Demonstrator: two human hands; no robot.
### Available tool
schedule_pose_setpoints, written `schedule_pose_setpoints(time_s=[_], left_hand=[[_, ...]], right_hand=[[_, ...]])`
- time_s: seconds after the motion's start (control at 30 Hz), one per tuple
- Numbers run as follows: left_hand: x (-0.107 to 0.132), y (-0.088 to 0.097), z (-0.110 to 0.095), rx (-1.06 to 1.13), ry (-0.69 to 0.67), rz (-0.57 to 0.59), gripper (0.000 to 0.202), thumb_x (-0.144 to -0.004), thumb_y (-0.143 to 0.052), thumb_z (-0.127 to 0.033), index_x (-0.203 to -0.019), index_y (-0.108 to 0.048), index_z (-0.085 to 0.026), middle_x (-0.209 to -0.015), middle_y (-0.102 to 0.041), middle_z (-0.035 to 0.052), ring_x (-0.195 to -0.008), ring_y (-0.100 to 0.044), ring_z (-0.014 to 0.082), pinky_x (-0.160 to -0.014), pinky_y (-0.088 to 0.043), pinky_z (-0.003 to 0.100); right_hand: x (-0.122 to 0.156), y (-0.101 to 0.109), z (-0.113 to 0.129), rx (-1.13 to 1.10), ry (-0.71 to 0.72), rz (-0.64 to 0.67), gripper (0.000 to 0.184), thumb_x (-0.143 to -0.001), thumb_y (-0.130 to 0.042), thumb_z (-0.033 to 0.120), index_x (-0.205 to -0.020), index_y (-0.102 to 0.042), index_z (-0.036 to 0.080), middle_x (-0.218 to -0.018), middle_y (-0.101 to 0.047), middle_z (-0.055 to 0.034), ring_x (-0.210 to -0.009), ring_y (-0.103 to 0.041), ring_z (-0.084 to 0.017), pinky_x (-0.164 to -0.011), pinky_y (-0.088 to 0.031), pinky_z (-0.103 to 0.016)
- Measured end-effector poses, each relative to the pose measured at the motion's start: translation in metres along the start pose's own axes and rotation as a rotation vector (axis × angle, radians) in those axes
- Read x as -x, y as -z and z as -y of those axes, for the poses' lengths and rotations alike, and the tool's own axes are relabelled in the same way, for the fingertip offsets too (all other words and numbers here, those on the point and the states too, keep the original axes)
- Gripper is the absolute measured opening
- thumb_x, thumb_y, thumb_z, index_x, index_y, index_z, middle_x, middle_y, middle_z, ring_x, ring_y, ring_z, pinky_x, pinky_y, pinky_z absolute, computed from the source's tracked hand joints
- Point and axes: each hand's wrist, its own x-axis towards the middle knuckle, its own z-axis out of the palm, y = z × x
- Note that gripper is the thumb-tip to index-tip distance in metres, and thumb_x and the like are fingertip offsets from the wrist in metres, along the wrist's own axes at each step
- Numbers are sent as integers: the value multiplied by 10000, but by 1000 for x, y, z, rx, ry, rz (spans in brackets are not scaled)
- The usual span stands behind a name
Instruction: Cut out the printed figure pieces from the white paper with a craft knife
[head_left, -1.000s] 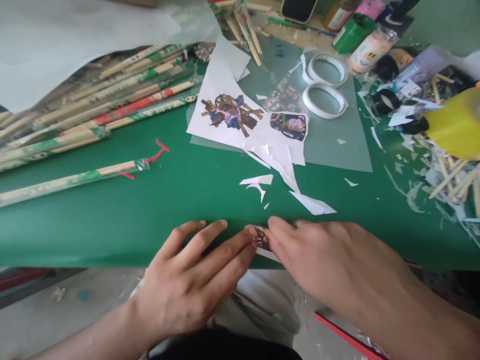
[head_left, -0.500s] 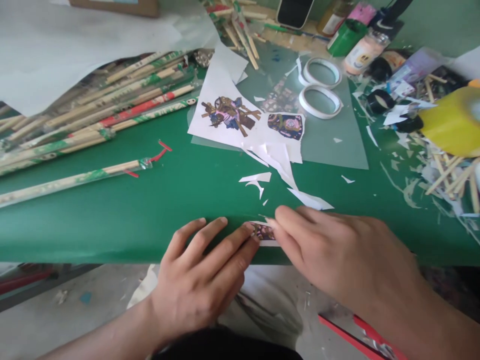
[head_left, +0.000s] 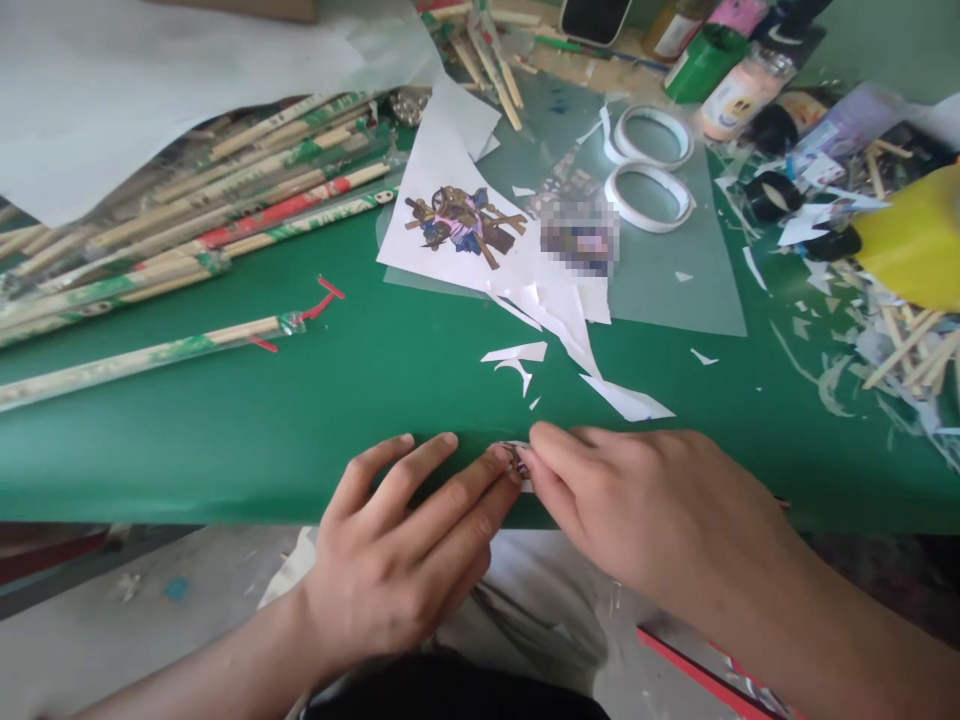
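The left hand (head_left: 405,550) lies palm down, fingers partly spread, two tips pressing a small printed paper piece (head_left: 517,460) to the green tabletop (head_left: 315,440). The right hand (head_left: 645,500) curls at the piece's right end; whether it pinches anything cannot be told. Both hands hide most of the print. Beyond the grip, rightward, a pale bottle (head_left: 742,100) shows a smiling-face label.

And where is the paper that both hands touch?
In the head view, the paper is below centre, between the left hand and right hand, near the table edge.
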Motion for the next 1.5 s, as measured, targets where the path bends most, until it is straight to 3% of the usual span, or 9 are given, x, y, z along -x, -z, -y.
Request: schedule_pose_setpoints(time_s=[0.6,0.83,1.03,1.17,1.37,1.5], left_hand=[[0,-1,0,0,15,-9,292,-903,-588,-214,-1177,-688,-215,-1209,-710,-66,-1073,-612,214,-900,-462,393],[0,-2,-1,-2,19,-11,284,-898,-601,-209,-1167,-693,-215,-1211,-709,-68,-1065,-610,216,-897,-459,396],[0,0,-1,-3,26,-2,277,-912,-587,-216,-1169,-691,-224,-1210,-710,-66,-1072,-607,212,-901,-458,393],[0,-1,-1,0,31,-3,281,-911,-589,-218,-1174,-688,-224,-1218,-705,-70,-1081,-603,214,-907,-456,398],[0,-1,-1,0,24,7,284,-909,-589,-212,-1176,-686,-222,-1217,-706,-69,-1077,-604,216,-903,-455,398],[1,0,-1,-5,29,10,279,-911,-591,-217,-1173,-686,-223,-1225,-702,-65,-1082,-602,219,-913,-451,402]], right_hand=[[-1,-1,1,37,-4,43,316,-986,-350,285,-684,-437,249,-444,-481,37,-303,-441,-172,-419,-85,-274],[-2,2,2,106,39,95,230,-899,-480,178,-681,-440,241,-436,-474,36,-298,-457,-178,-405,-89,-269],[-1,-2,0,55,35,18,312,-976,-348,236,-678,-441,242,-437,-467,32,-294,-451,-170,-412,-93,-276],[-1,-2,0,61,28,35,323,-987,-335,253,-682,-440,246,-433,-470,33,-292,-449,-174,-411,-89,-278],[-1,-1,0,72,38,67,290,-968,-381,250,-681,-423,248,-445,-481,34,-300,-446,-165,-408,-89,-277],[-2,2,2,139,48,121,201,-850,-535,157,-699,-434,243,-446,-480,42,-313,-479,-172,-410,-88,-271]])
